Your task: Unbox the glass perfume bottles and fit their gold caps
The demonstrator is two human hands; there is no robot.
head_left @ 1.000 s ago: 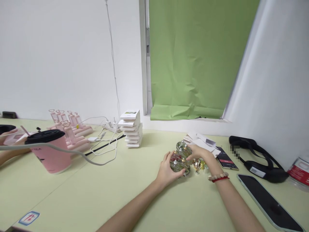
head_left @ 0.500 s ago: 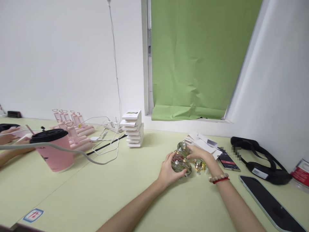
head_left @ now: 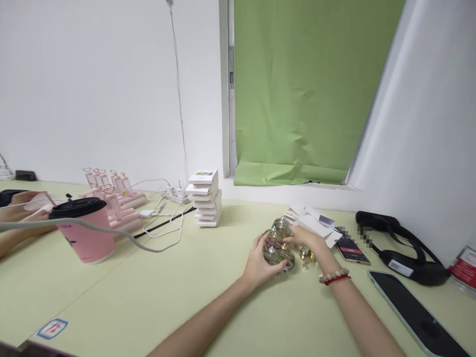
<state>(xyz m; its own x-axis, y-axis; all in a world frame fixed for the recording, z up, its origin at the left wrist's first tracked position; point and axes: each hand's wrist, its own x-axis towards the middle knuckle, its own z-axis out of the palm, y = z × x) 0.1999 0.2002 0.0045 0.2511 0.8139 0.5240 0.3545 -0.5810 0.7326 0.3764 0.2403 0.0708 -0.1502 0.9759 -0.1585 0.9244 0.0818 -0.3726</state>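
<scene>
My left hand [head_left: 258, 263] is curled round a round clear glass bottle [head_left: 277, 254] with gold trim, resting on the pale green table [head_left: 156, 292]. My right hand [head_left: 307, 240], with a bead and red string bracelet at the wrist, pinches at the top of the same bottle. A second glass bottle [head_left: 281, 226] stands just behind. Small gold caps [head_left: 308, 256] lie beside my right hand.
A stack of white boxes [head_left: 204, 198] stands behind, with white cables [head_left: 163, 218] and pink holders [head_left: 111, 196]. A pink cup with a black lid [head_left: 85, 228] is at the left, near another person's hands [head_left: 18, 213]. White cards [head_left: 316, 220], two phones [head_left: 416, 312] and a black strap [head_left: 401, 248] lie right.
Both hands stay on the glass bottle with small finger shifts. The view has drifted slightly. The other person's hands at the left have moved a little.
</scene>
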